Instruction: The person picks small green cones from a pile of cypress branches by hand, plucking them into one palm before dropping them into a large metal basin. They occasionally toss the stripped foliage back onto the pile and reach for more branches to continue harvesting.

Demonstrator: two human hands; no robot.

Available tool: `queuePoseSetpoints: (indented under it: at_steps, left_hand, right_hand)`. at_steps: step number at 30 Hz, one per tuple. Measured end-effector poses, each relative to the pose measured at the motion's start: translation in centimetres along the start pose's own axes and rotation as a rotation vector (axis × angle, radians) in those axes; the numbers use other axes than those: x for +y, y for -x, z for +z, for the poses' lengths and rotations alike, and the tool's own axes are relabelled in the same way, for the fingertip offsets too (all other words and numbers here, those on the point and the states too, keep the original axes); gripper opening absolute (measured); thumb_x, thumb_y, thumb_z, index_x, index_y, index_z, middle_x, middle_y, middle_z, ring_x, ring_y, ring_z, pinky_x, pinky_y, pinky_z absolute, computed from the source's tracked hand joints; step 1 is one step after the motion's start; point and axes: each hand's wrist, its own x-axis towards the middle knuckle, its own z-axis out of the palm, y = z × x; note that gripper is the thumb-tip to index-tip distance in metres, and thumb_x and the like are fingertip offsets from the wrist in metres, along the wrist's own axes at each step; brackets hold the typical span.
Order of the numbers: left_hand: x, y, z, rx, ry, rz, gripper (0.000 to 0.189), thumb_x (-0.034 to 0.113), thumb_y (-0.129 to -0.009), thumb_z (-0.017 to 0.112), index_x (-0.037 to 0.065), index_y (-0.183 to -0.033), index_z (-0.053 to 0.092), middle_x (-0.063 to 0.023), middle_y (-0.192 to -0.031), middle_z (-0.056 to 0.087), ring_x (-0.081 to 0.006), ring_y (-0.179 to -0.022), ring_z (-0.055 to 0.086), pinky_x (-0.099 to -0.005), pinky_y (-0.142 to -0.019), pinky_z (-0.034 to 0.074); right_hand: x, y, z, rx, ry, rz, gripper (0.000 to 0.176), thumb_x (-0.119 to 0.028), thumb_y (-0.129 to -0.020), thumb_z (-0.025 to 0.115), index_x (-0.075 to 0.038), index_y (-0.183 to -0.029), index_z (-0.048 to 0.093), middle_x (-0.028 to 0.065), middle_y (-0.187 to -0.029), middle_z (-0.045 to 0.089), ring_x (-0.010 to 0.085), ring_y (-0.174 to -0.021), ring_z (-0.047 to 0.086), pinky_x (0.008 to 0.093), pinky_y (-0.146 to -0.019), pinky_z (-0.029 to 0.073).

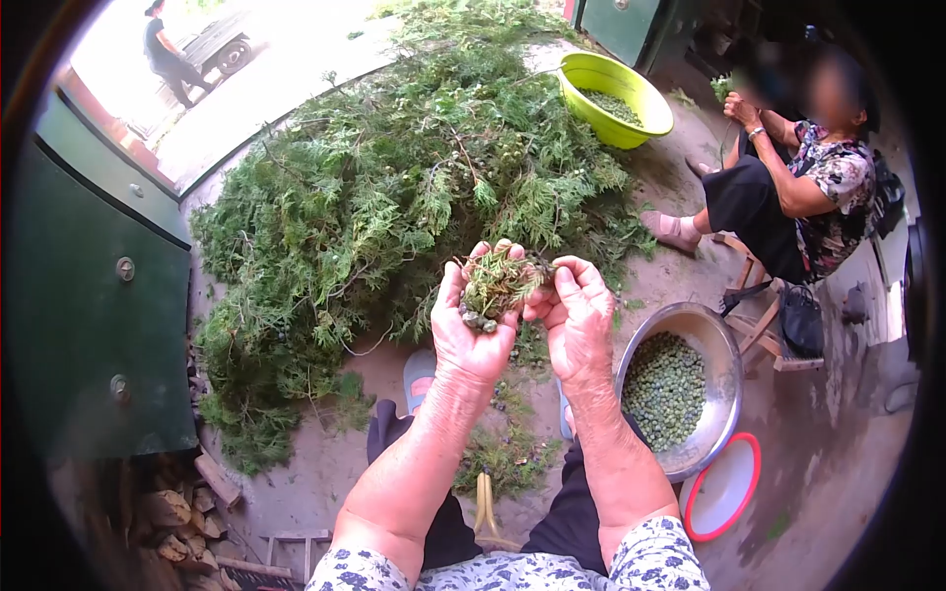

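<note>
My left hand [475, 320] is cupped palm up around a small clump of green sprigs and round cones [490, 288]. Close on its right, my right hand [576, 315] has thumb and forefinger pinched at the right edge of the clump, on a dark bit too small to make out. Behind both hands rises a large heap of leafy green branches [394, 187]. A metal basin [727, 379] holding many round green cones [665, 389] stands to the right of my right forearm.
A yellow-green tub [650, 103] stands behind the heap. A seated person [788, 187] holds a sprig at the right. A red-rimmed white bowl [724, 492] leans by the basin. Firewood [172, 512] lies lower left. Another person [168, 54] is outside near a cart [222, 44].
</note>
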Motion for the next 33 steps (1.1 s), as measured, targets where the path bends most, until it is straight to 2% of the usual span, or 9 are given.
queuePoseSetpoints:
  at_steps: [6,8,9,13,16,18,27,32,33]
  left_hand:
    - [0.5,0.0,0.6,0.044,0.027,0.035,0.037,0.031,-0.099,0.031,0.002,-0.116,0.048,-0.0194,-0.122,0.052,-0.034,-0.116,0.05,-0.0507,-0.101,0.039]
    - [0.7,-0.1,0.5,0.017,0.045,0.023,0.038,0.031,-0.099,0.031,0.002,-0.116,0.048,-0.0191,-0.121,0.053,-0.0339,-0.117,0.049,-0.0509,-0.1,0.04]
    - [0.8,-0.2,0.3,0.018,0.045,0.023,0.038,0.031,-0.099,0.031,0.002,-0.116,0.048,-0.0191,-0.121,0.053,-0.0339,-0.117,0.049,-0.0509,-0.1,0.04]
    - [0.8,-0.4,-0.2,-0.033,0.059,-0.056,0.04,0.034,-0.098,0.032,0.003,-0.116,0.049,-0.0187,-0.12,0.054,-0.0331,-0.115,0.05,-0.0473,-0.098,0.042]
    - [0.2,0.0,0.5,-0.069,-0.073,-0.051,0.04,0.037,-0.095,0.038,0.004,-0.113,0.052,-0.0189,-0.117,0.056,-0.0299,-0.11,0.053,-0.0399,-0.097,0.043]
    - [0.1,0.0,0.2,0.042,-0.029,-0.051,0.04,0.036,-0.095,0.04,0.004,-0.117,0.05,-0.0182,-0.118,0.055,-0.0288,-0.108,0.054,-0.0392,-0.097,0.043]
    - [0.1,-0.3,-1.4,-0.075,0.017,-0.163,0.039,0.034,-0.097,0.038,0.004,-0.119,0.052,-0.0123,-0.114,0.058,-0.0228,-0.104,0.057,-0.036,-0.094,0.046]
    - [0.4,-0.3,-1.3,-0.031,0.003,-0.153,0.038,0.034,-0.097,0.038,0.006,-0.12,0.052,-0.0124,-0.117,0.058,-0.0226,-0.107,0.056,-0.0376,-0.095,0.045]
    - [0.4,-0.2,-0.7,0.002,-0.031,-0.14,0.038,0.034,-0.097,0.039,0.006,-0.121,0.051,-0.0124,-0.117,0.058,-0.0223,-0.106,0.057,-0.0385,-0.095,0.046]
  right_hand:
    - [-0.5,-0.4,-0.9,0.032,0.055,0.008,0.01,-0.008,-0.09,0.053,-0.003,-0.099,0.056,0.0059,-0.087,0.06,0.0139,-0.069,0.061,0.0278,-0.057,0.052]
    - [-0.2,-0.8,-0.9,0.09,0.963,-0.43,0.013,-0.004,-0.084,0.06,-0.005,-0.097,0.062,0.0058,-0.098,0.058,0.0137,-0.082,0.06,0.0264,-0.066,0.05]
    - [-0.7,-0.2,0.2,0.057,0.911,-0.474,0.018,-0.002,-0.078,0.065,-0.008,-0.095,0.065,0.0082,-0.106,0.056,0.0181,-0.097,0.055,0.0285,-0.078,0.046]
    - [-0.7,0.2,1.9,-0.113,1.085,-0.659,0.016,-0.004,-0.075,0.067,-0.007,-0.091,0.065,0.0165,-0.115,0.054,0.0302,-0.11,0.049,0.0376,-0.092,0.04]
    - [-0.5,-0.2,2.2,-0.162,1.235,-0.766,0.017,-0.002,-0.072,0.066,-0.006,-0.088,0.065,0.018,-0.118,0.053,0.0317,-0.11,0.049,0.0394,-0.091,0.042]
    - [-0.1,-0.4,2.1,-0.185,1.239,-0.738,0.019,0.0,-0.071,0.064,-0.004,-0.089,0.063,0.0188,-0.118,0.052,0.0322,-0.108,0.051,0.0402,-0.09,0.043]
    - [-0.7,0.2,2.9,-0.218,1.086,-0.472,0.014,0.004,-0.074,0.061,-0.001,-0.087,0.061,0.0177,-0.119,0.05,0.0274,-0.104,0.054,0.0357,-0.089,0.044]
    - [-1.3,0.1,3.1,-0.127,1.249,-0.825,0.014,0.003,-0.075,0.061,-0.002,-0.088,0.058,0.012,-0.099,0.058,0.0254,-0.091,0.056,0.0349,-0.078,0.046]
    - [-1.2,0.4,2.9,-0.079,1.154,-0.6,0.013,0.003,-0.078,0.058,-0.002,-0.089,0.057,0.0079,-0.089,0.059,0.021,-0.082,0.057,0.0321,-0.074,0.046]
